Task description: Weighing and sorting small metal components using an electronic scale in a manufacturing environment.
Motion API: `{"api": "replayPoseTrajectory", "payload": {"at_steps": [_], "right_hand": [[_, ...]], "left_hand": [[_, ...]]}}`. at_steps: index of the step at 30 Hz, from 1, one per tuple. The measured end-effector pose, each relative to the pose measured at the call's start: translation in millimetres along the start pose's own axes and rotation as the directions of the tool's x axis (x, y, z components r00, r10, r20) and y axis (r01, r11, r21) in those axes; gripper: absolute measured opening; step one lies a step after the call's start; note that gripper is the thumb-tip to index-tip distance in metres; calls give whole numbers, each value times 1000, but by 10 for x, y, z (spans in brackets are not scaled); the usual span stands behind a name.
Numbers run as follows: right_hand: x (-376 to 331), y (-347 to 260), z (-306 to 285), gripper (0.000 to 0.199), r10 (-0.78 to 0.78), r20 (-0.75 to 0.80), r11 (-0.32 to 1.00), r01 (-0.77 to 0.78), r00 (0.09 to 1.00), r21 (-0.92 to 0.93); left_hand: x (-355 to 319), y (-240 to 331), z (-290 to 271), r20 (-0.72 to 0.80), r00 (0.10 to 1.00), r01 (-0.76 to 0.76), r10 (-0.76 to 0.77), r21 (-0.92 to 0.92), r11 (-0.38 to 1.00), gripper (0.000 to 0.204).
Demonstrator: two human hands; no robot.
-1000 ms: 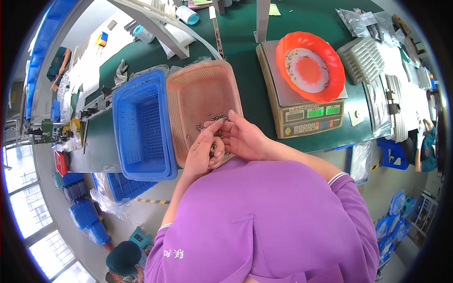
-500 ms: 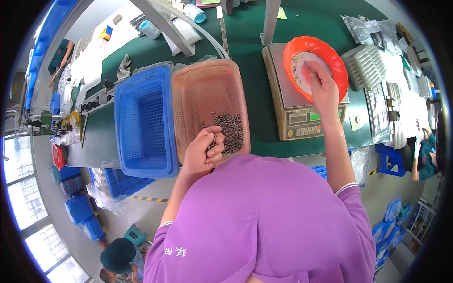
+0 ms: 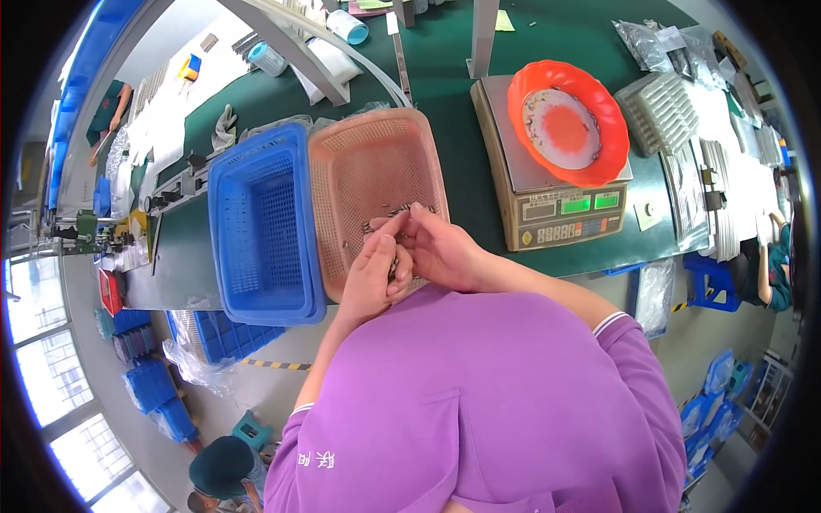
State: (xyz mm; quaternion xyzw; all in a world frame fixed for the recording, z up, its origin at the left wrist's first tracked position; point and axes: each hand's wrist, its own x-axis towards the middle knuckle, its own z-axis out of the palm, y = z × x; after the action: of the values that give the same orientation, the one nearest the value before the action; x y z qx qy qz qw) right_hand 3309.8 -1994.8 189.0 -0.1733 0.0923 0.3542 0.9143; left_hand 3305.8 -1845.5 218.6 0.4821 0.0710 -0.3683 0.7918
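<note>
My left hand (image 3: pixel 376 269) and right hand (image 3: pixel 440 248) meet over the near end of the salmon basket (image 3: pixel 376 162) on the table (image 3: pixel 462 128), fingers pinched narrow around small dark metal parts (image 3: pixel 395 210); these look light, hard and easily dropped, best nipped at the fingertips, wrists bent inward

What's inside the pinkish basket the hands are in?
Small dark metal parts lie on the floor of the pinkish basket. The left hand and right hand cover its near end, so anything beneath them is hidden.
</note>
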Motion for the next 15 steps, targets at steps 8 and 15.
{"api": "replayPoseTrajectory", "payload": {"at_steps": [8,15], "right_hand": [[-21,-84,24,43,-63,-93,998,63,994,-1],[-559,-1062,-208,24,-803,-199,414,285,562,-865]], "left_hand": [[-23,16,-168,2,999,-39,40,-147,988,31],[-59,110,-244,-72,995,37,-71,-394,918,22]]}}
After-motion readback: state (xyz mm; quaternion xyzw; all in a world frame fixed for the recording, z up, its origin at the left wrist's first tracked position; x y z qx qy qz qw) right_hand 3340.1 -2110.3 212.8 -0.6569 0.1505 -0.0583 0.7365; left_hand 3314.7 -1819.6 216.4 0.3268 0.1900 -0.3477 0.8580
